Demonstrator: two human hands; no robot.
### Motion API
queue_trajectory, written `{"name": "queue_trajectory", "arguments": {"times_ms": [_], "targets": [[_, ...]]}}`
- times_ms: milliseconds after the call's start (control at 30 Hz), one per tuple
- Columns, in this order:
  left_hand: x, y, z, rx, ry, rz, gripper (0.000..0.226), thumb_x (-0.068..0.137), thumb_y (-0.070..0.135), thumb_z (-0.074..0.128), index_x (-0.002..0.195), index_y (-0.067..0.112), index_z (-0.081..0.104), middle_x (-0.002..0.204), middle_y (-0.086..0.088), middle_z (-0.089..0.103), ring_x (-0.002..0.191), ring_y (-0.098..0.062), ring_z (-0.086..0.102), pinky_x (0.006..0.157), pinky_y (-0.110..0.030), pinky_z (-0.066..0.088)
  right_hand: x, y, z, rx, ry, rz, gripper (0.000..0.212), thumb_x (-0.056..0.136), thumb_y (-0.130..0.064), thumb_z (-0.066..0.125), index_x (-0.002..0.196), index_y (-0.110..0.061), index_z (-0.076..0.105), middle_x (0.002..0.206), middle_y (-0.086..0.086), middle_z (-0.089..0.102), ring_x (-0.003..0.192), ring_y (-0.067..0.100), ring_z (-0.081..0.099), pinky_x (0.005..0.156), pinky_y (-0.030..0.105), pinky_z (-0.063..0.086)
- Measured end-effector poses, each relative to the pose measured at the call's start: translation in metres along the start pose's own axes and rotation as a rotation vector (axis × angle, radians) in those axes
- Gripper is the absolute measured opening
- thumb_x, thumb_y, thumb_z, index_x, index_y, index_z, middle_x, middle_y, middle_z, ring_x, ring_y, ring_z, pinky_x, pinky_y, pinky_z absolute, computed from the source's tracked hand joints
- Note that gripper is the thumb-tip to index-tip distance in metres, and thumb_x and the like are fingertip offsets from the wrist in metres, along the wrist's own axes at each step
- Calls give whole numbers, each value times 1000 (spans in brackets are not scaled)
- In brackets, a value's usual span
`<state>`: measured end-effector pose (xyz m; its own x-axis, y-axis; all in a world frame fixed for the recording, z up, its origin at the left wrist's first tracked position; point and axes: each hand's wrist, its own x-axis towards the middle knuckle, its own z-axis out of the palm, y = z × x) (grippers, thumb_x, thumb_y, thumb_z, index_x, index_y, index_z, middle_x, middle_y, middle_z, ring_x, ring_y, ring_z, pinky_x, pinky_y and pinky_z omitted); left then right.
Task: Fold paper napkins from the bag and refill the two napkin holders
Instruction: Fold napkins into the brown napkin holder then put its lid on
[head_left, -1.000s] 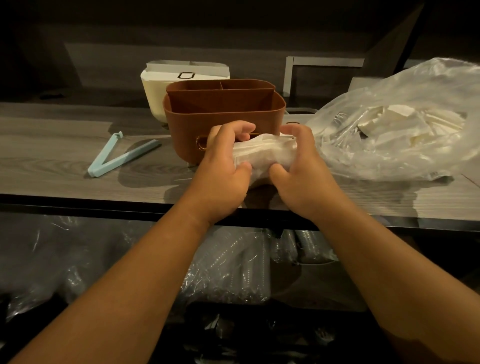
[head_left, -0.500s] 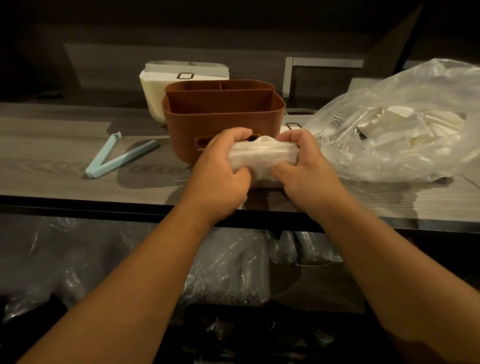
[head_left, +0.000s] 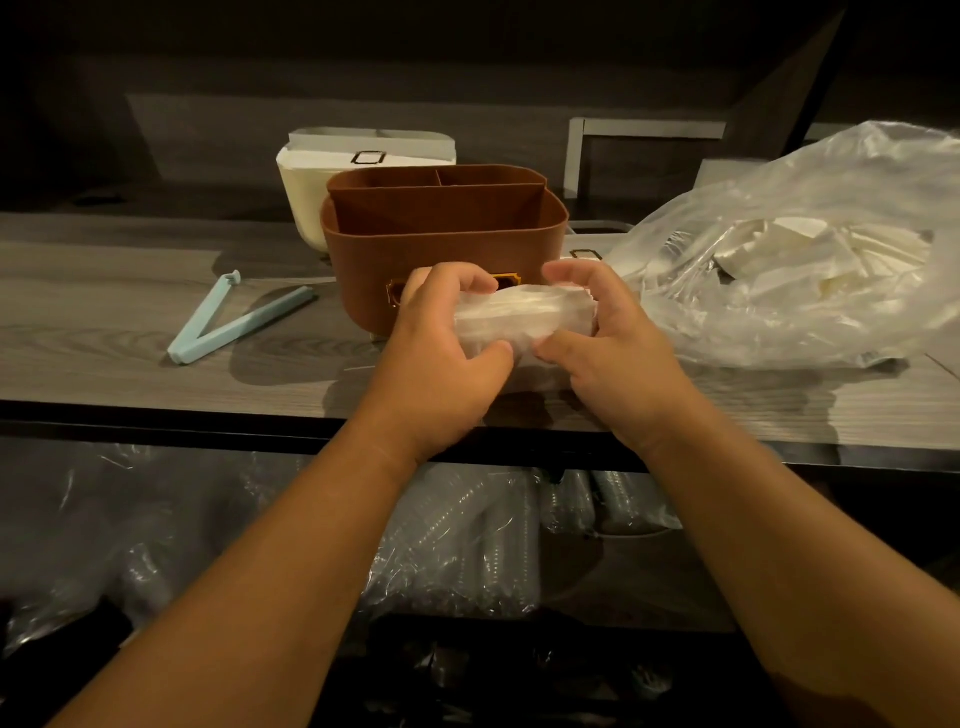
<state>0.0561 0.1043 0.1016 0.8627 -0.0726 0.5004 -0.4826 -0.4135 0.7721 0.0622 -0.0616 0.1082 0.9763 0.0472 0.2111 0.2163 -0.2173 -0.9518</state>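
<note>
Left hand & right hand pinch a napkin stack near the counter's front edge; brown holder looks empty, white holder behind seems filled, bag w/ more left.

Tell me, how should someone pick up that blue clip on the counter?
Pinch one arm of the clip near its middle, coming from above. It lies flat on the counter, opened in a V, so the thin arms are exposed, with bare wood around them.

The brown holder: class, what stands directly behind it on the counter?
Behind the brown holder stands a white holder, with paper showing at its top. The brown one hides its right and lower parts, so its contents cannot be judged.
</note>
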Motion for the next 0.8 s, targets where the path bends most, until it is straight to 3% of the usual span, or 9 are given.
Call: {"name": "queue_trajectory", "arguments": {"times_ms": [133,267,400,567,700,800], "targets": [[0,1,1,64,-19,32,47,84,-1,66,115,27,44,123,5,37,104,9,41,76,3,36,-2,-2,2,-40,-23,-54,61,90,0,63,131,-43,49,129,-13,48,105,10,59,70,17,57],[-2,3,2,55,-22,78,49,86,0,64,121,29,45,125,8,36,107,21,38,78,1,41,-5,-5,1,-75,-19,-90,56,96,-6,60,129,-50,48,125,-23,44,101,-2,52,66,7,52],[-1,0,2,120,-4,57,40,86,4,66,122,19,56,126,7,39,105,-1,46,78,1,42,-4,-4,1,-207,-15,-106,54,98,-15,60,136,-51,47,131,-24,35,99,-13,39,59,-9,34],[-3,-2,3,152,62,65,35,84,7,71,114,18,56,123,5,41,104,-7,46,75,-2,46,-5,1,1,-293,78,-105,43,98,-22,60,135,-44,55,136,-21,40,117,-2,40,60,-3,39],[-5,2,2,86,38,116,45,84,-2,64,117,24,47,121,6,39,107,0,46,78,-6,48,-8,-1,0,-271,44,-149,60,95,-15,62,141,-50,45,132,-25,36,119,-2,35,73,2,38],[-5,5,2,46,-16,93,53,82,-8,61,117,27,41,121,7,35,110,4,43,77,-4,46,-6,-2,0,-264,21,-130,69,95,-8,62,144,-51,37,144,-20,34,118,-1,36,65,-1,40]]}}
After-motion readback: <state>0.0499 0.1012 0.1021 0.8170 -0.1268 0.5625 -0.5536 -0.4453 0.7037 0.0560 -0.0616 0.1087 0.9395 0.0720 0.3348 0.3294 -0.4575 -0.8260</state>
